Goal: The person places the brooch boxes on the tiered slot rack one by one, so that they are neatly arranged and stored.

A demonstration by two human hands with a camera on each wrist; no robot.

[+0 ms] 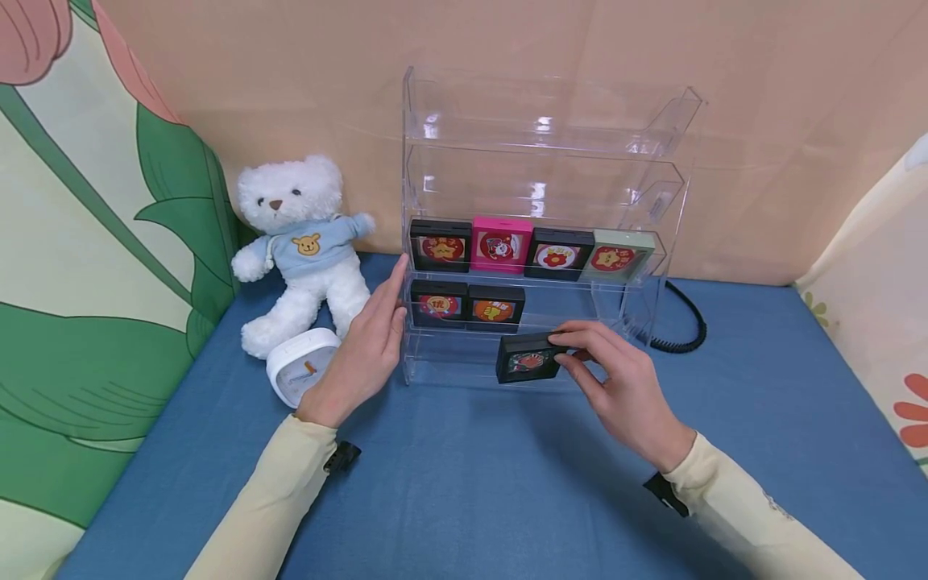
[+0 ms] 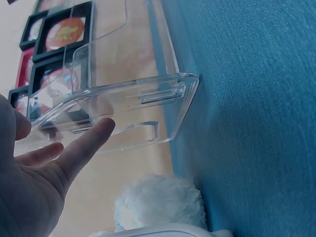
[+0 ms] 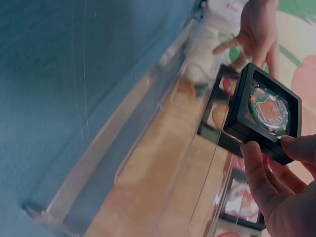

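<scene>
My right hand (image 1: 625, 389) pinches a black square box (image 1: 528, 357) by its right end, in front of the rack's lower tiers. The right wrist view shows a round green picture with a brown bear-like figure inside the box's black frame (image 3: 239, 126). My left hand (image 1: 365, 346) touches the left side of the clear acrylic rack (image 1: 464, 372), its fingers straight. Up on one tier stand a black box (image 1: 441, 246), a pink box (image 1: 502, 244), another black box (image 1: 558, 254) and a pale green box (image 1: 619, 256). One tier lower, two black boxes (image 1: 496, 308) sit side by side at the left.
Left of the rack, a white teddy bear (image 1: 304, 250) in a blue shirt leans on the wall. A white clock (image 1: 299, 374) lies by its feet, close to my left wrist. Behind the rack's right end a black coiled cord (image 1: 689, 342) rests on the blue cloth (image 1: 464, 491).
</scene>
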